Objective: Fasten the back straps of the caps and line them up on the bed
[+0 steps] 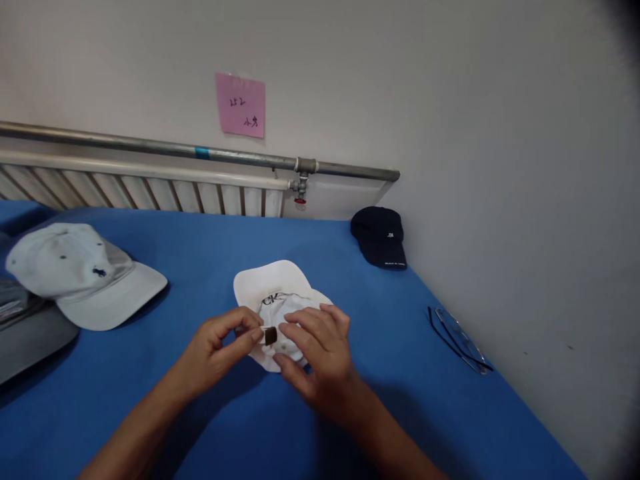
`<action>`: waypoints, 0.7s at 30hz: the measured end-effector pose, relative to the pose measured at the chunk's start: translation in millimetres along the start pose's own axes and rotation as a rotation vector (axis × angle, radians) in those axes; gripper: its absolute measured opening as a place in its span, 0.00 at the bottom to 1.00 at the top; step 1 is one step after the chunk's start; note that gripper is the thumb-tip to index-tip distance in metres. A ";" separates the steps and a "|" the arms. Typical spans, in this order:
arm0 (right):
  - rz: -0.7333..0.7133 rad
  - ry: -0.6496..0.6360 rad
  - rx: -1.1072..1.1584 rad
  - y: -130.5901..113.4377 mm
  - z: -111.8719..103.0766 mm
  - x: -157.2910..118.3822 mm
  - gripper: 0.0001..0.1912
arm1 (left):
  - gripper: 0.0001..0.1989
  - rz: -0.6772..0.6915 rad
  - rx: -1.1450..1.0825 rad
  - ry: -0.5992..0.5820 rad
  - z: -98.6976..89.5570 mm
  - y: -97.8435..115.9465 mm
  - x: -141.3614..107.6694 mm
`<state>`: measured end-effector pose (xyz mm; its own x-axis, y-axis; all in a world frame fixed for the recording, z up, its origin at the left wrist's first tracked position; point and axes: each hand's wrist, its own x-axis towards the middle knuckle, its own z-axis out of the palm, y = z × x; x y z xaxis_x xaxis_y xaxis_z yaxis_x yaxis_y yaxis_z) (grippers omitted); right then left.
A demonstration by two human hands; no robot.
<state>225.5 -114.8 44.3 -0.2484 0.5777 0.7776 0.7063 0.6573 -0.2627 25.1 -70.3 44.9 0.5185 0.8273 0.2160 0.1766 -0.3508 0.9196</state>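
Observation:
A white baseball cap (274,277) with dark "CK" lettering lies on the blue surface, its brim toward the wall. My left hand (220,343) is closed at the cap's back, thumb and forefinger pinching the white strap beside a small dark brown buckle (271,335). Over the cap's right side is my right hand (320,353), its fingers bent and apart. The right thumb is by the near edge of the cap; whether it presses on the fabric I cannot tell.
To the left are a pale cap (75,260) with a horse logo and a grey cap (35,340). A navy cap (377,233) and eyeglasses (460,340) lie along the right wall. Behind stand a radiator (150,193), a metal pipe (150,147) and a red-handled valve (301,201).

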 end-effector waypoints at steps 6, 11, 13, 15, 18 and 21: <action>0.028 -0.087 0.055 -2.1 2.1 -1.5 0.11 | 0.04 0.076 -0.043 -0.077 5.6 2.8 -3.8; 0.047 -0.085 0.098 -1.0 2.6 -2.3 0.09 | 0.03 0.085 -0.025 -0.097 5.3 2.3 -2.5; 0.039 -0.090 0.100 -0.7 2.5 -2.4 0.08 | 0.02 0.094 -0.006 -0.096 5.6 4.1 -0.9; 0.034 -0.094 0.097 -0.5 2.5 -2.4 0.08 | 0.05 0.107 0.017 -0.107 5.9 6.3 0.4; 0.038 -0.084 0.091 0.1 3.0 -2.4 0.06 | 0.08 0.136 0.031 -0.124 5.6 8.1 1.2; 0.046 -0.053 0.084 1.1 3.4 -2.2 0.05 | 0.08 0.166 0.037 -0.122 4.2 7.7 1.3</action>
<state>224.6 -113.7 40.4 -0.2531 0.6319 0.7325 0.6602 0.6663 -0.3466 30.7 -73.7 50.9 0.6402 0.6984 0.3202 0.1099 -0.4957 0.8615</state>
